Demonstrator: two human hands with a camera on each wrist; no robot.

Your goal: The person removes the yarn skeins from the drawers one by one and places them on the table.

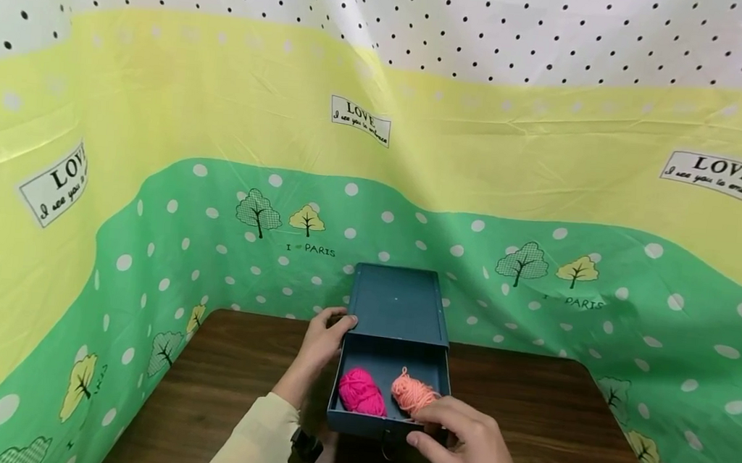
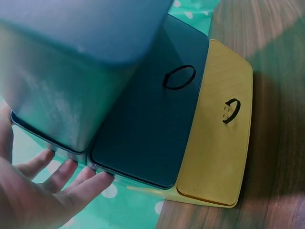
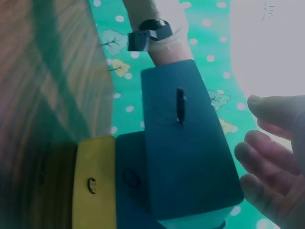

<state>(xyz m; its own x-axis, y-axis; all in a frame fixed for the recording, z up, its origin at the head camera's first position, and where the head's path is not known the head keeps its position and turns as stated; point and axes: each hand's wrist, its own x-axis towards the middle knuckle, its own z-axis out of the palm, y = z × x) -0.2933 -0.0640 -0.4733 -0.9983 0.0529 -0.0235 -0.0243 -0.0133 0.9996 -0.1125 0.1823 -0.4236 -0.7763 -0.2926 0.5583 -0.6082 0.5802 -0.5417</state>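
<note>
A dark blue drawer box [image 1: 398,303] stands on the brown table [image 1: 236,366]. Its top drawer [image 1: 387,363] is pulled out toward me. Inside lie a pink yarn ball [image 1: 361,392] and a salmon-orange yarn ball [image 1: 412,393], side by side. My left hand [image 1: 336,323] rests against the box's left top corner, and its straight fingers [image 2: 71,176] touch the side edge. My right hand [image 1: 437,426] hovers at the drawer's front right corner, and its fingers [image 3: 267,162] are relaxed beside the drawer front [image 3: 186,157], holding nothing.
Below the pulled-out drawer are a closed dark blue drawer [image 2: 152,124] and a yellow drawer [image 2: 214,143], each with a ring handle. A green, yellow and dotted cloth backdrop [image 1: 413,191] walls in the table on three sides. Bare wood lies left and right of the box.
</note>
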